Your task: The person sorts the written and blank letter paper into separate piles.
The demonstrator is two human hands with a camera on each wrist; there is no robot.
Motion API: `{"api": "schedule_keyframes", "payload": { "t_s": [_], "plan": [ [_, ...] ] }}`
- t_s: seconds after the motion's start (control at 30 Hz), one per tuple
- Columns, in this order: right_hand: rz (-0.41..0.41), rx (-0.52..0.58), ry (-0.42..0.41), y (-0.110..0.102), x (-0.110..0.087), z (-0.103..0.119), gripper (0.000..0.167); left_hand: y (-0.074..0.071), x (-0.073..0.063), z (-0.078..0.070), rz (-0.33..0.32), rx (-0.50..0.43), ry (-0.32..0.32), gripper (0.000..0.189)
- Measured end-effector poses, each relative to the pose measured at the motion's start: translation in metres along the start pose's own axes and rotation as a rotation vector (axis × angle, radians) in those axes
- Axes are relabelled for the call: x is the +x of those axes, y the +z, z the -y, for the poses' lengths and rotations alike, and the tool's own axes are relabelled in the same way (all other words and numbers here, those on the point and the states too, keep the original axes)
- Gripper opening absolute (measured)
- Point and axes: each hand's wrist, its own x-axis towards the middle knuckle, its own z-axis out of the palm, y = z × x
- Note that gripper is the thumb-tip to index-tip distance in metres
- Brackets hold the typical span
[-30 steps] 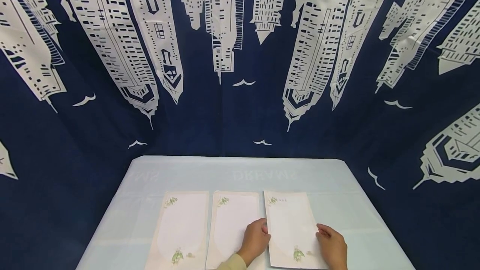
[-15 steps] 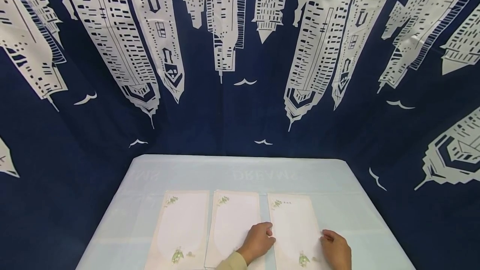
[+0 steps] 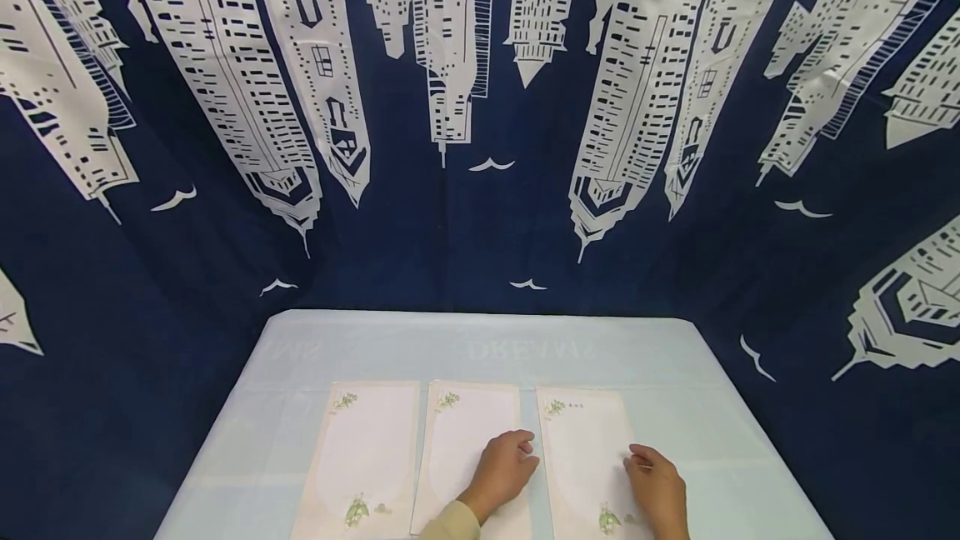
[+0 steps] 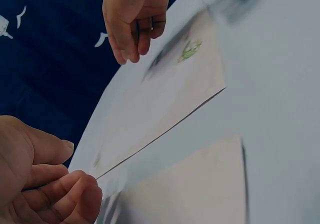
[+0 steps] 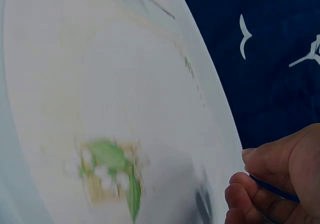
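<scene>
- Paper sheet on the left [image 3: 363, 452]: flat on the table [image 3: 738, 440], at 9 o'clock from the middle sheet [image 3: 457, 432].
- Middle sheet: also flat, its 4 o'clock side partly covered by the left hand [image 3: 502, 467].
- Left hand: grip relaxed, thumb and fingers loosely bent, pinching nothing. Half a second ago its fingers were at the right sheet's 9 o'clock edge; now they stand just clear of it.
- Right sheet [image 3: 585, 448]: flat, at 3 o'clock from the middle one, a gap between them. A second ago it seemed raised between both hands; now it looks let go, roughly in line, so the row of three appears laid out.
- Right hand [image 3: 658, 483]: at that sheet's 4 o'clock edge, grip loosely bent, seemingly pinching nothing; whether a fingertip touches paper, I cannot tell.
</scene>
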Motion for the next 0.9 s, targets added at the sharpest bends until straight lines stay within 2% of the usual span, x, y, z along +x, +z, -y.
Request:
{"api": "schedule_keyframes", "payload": {
  "t_s": [0.13, 0.33, 0.47, 0.63, 0.73, 0.8, 0.9],
  "plan": [
    [0.052, 0.019, -0.018, 0.008, -0.004, 0.016, 0.03, -0.016, -0.001, 0.005, -0.07, 0.021, 0.013, 0.031],
    [0.132, 0.052, -0.076, 0.023, -0.011, 0.034, 0.031, -0.047, -0.006, 0.016, -0.212, 0.099, 0.014, 0.03],
    [0.158, 0.067, -0.105, 0.036, -0.018, 0.048, 0.029, -0.068, -0.012, 0.023, -0.287, 0.161, -0.033, 0.031],
    [0.193, 0.077, -0.193, 0.054, -0.028, 0.062, 0.026, -0.09, -0.025, 0.032, -0.357, 0.217, -0.142, 0.033],
    [0.222, 0.085, -0.227, 0.064, -0.035, 0.068, 0.025, -0.097, -0.034, 0.036, -0.374, 0.25, -0.202, 0.033],
    [0.235, 0.086, -0.239, 0.07, -0.039, 0.071, 0.025, -0.101, -0.04, 0.039, -0.371, 0.261, -0.22, 0.033],
    [0.26, 0.077, -0.265, 0.079, -0.044, 0.074, 0.025, -0.103, -0.047, 0.042, -0.336, 0.267, -0.235, 0.034]
  ]
}}
